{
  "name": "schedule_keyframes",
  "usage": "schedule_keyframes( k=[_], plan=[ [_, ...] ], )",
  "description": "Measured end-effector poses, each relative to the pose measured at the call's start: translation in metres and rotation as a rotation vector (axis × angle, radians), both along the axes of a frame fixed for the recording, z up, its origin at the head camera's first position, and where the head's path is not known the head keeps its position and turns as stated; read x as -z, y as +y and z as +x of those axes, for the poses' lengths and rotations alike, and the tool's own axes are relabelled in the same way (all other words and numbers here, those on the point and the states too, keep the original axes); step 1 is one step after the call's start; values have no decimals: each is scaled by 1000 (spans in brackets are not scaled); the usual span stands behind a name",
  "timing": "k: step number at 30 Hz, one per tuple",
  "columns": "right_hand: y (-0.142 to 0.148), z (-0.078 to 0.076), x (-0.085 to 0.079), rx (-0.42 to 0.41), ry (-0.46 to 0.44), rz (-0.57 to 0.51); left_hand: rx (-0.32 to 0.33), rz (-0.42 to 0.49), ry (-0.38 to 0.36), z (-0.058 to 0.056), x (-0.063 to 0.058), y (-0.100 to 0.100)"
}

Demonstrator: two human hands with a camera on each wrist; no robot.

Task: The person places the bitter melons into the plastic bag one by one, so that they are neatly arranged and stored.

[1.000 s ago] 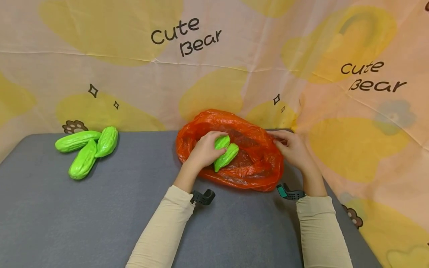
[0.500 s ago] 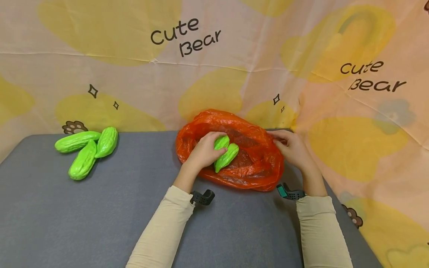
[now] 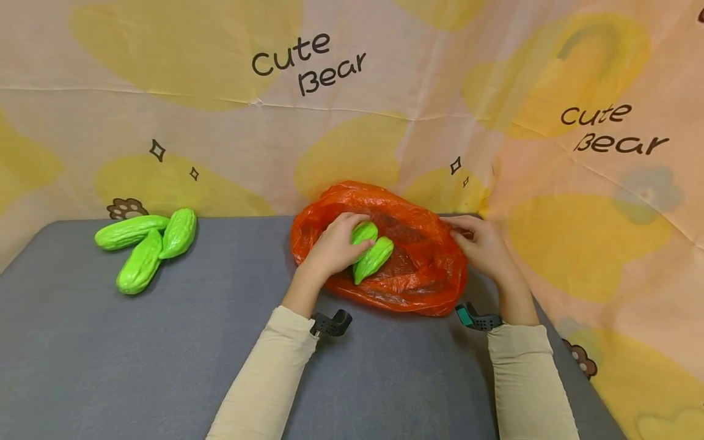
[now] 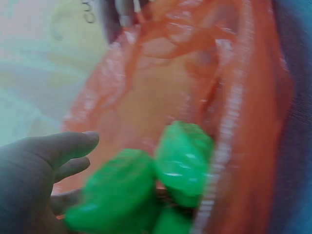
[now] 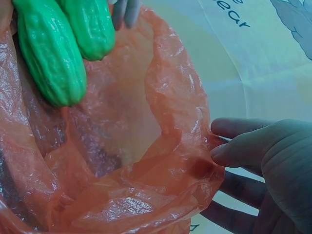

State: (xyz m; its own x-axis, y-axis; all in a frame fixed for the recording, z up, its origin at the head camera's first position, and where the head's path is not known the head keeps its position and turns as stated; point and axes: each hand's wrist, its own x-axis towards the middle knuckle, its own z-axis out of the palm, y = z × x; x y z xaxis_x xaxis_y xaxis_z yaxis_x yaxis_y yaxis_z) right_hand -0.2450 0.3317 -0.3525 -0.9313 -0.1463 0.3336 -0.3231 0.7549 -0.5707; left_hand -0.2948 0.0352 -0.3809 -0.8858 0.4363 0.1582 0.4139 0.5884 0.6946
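Observation:
A crinkled orange-red plastic bag (image 3: pixel 409 299) lies with its mouth spread wide on the grey table. Inside its left part are bright green, ridged bitter melons. My left hand (image 3: pixel 332 247) reaches over the bag's near rim, fingers and thumb bent round the farther bitter melon (image 3: pixel 364 232). Just in front lies a nearer bitter melon (image 3: pixel 375 259), its tip pointing towards me. The left wrist view is blurred; more green shows below the two melons. At the bag's right rim, my right hand (image 3: pixel 484 245) pinches the film between thumb and index finger, clearest in the right wrist view.
Three more bitter melons (image 3: pixel 137 266) lie touching each other at the table's far left. A printed cloth (image 3: pixel 220 134) hangs along the back and right edges of the table (image 3: pixel 165 360). Both wrists wear a dark band (image 3: pixel 332 324).
The whole view has shifted slightly. Both hands, the bag and the bitter melons hold practically the same places.

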Motion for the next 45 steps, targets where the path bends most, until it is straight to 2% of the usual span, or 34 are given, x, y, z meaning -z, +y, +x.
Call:
schedule_keyframes(
  k=[6,11,24,34,45],
  plan=[
    [0,0,3,0,-19,-18,-1,12,9,12,-21,-19],
    [-1,0,4,-7,-25,-28,-29,12,29,18,-32,-39],
    [-1,2,2,-13,-19,-23,-103,0,95,12,-53,-88],
    [-6,1,-6,-35,-31,-31,-160,-121,130,9,-64,-129],
    [-6,2,-3,-27,-21,-13,-169,-287,183,6,-71,-149]
  ],
)
